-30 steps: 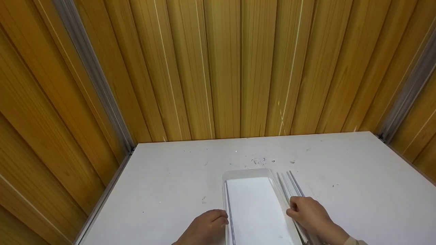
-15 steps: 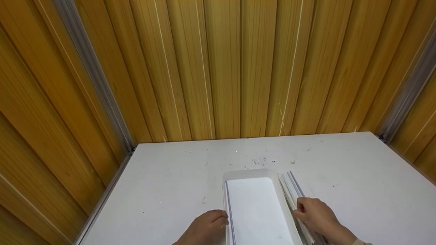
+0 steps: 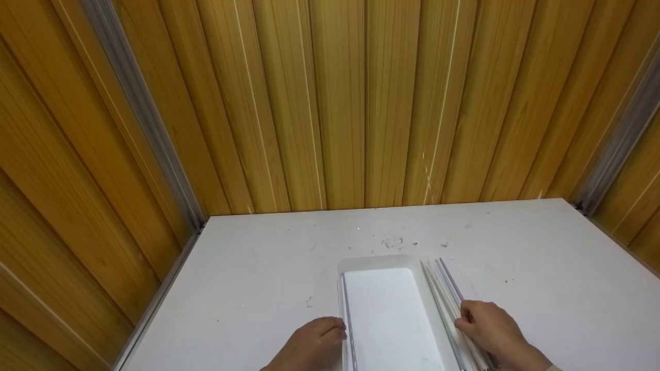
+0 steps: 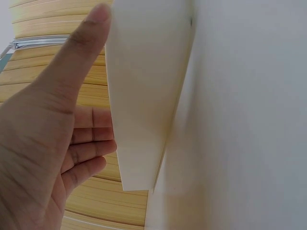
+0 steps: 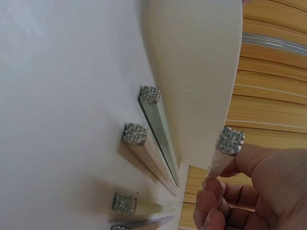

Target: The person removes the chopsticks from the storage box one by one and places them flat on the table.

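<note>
My left hand (image 3: 314,340) is at the left rim of a long white tray (image 3: 374,263); in the left wrist view, its thumb and fairly straight fingertips touch the edge of the tray wall. Inside the tray, along the left wall, lies one thin greyish chopstick (image 3: 346,304). My right hand (image 3: 487,324) is just right of the tray and pinches a chopstick (image 5: 230,140) with a square, silver-patterned end between thumb and fingers. Beside the tray's right wall, several similar chopsticks (image 3: 438,293) lie roughly lengthwise; a greenish chopstick (image 5: 160,127) is nearest the wall.
The white table (image 3: 258,273) carries dark specks and scuffs near its back. Wood-patterned panels (image 3: 335,103) rise behind it and on both sides, with grey metal posts (image 3: 139,108) at the corners.
My right hand has shifted to the right, away from the tray, and the chopsticks beside it show more plainly. My left hand has stayed at the tray's rim.
</note>
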{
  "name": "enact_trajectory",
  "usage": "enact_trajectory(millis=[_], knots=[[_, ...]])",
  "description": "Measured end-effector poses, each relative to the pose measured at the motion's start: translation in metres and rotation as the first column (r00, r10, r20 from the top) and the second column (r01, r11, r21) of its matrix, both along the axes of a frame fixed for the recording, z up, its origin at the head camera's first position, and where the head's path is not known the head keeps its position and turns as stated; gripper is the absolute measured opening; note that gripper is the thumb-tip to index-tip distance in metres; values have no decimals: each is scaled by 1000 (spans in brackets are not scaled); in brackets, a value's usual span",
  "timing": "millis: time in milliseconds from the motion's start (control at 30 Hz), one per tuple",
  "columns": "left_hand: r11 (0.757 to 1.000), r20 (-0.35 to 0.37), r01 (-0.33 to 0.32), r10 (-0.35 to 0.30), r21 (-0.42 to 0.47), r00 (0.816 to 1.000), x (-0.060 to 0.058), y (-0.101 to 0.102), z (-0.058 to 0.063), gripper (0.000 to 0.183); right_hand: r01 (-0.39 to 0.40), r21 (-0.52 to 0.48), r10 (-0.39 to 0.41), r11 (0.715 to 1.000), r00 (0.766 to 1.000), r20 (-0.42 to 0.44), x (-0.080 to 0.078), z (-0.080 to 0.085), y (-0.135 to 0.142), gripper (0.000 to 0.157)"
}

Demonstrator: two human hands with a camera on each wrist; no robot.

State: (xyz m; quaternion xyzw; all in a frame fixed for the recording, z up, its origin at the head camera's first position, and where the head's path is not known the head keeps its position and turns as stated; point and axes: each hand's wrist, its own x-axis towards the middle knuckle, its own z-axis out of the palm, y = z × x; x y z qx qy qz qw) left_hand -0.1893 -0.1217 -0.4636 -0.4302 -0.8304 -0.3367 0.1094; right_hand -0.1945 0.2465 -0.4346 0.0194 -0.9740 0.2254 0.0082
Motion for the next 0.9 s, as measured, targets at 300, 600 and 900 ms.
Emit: enact_trajectory(millis=[300, 600, 900], knots=[[1000, -194, 21, -25, -24, 981, -3, 1, 0, 39, 13, 9, -13, 1000, 1000, 6, -2, -5, 11, 20], [995, -306, -40, 9, -96, 952, -3, 4, 2, 45, 24, 32, -25, 999, 999, 30, -2, -9, 23, 18], [987, 13, 81, -84, 138, 996, -3, -2, -5, 36, 19, 49, -21, 999, 999, 42, -6, -11, 35, 16]])
